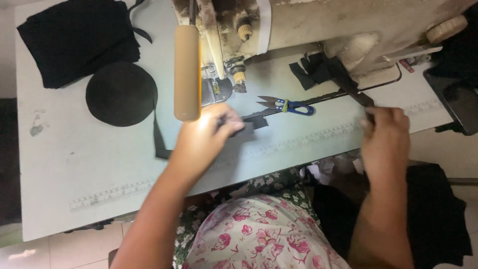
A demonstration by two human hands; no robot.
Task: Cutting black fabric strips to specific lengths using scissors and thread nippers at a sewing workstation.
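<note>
Black strap is stretched over the pale bench and pinched by both hands, left and right. Scissors are laid nearby; tiled floor is seen below.

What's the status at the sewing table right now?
Left hand pinching black strap. Right hand gripping its far end. Thread snips beside the strap, clear of both hands.

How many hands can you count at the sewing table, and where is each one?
2. The left hand presses a black strip in front of the sewing machine. The right hand pinches the strip's far end near the table edge. None seem hidden.
</note>
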